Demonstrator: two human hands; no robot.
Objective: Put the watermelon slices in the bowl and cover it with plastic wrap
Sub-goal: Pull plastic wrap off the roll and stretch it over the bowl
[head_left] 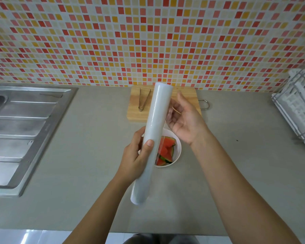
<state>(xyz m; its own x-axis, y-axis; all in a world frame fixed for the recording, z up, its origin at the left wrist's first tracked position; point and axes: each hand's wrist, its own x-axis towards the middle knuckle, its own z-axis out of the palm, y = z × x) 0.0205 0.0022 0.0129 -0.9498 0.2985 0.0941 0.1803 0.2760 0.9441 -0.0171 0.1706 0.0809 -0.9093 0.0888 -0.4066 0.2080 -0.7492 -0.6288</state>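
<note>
Bare forearms [99, 208], left hand [136, 155], right hand [185, 118]; grey garment [144, 239] below.

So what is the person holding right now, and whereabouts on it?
The left hand grips the plastic wrap roll around its lower half. The right hand is at the loose film; a pinch cannot be told.

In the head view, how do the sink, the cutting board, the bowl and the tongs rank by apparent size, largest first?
1. sink
2. cutting board
3. bowl
4. tongs
The plastic wrap roll hides part of the board and bowl, so that gap is less sure.
</note>
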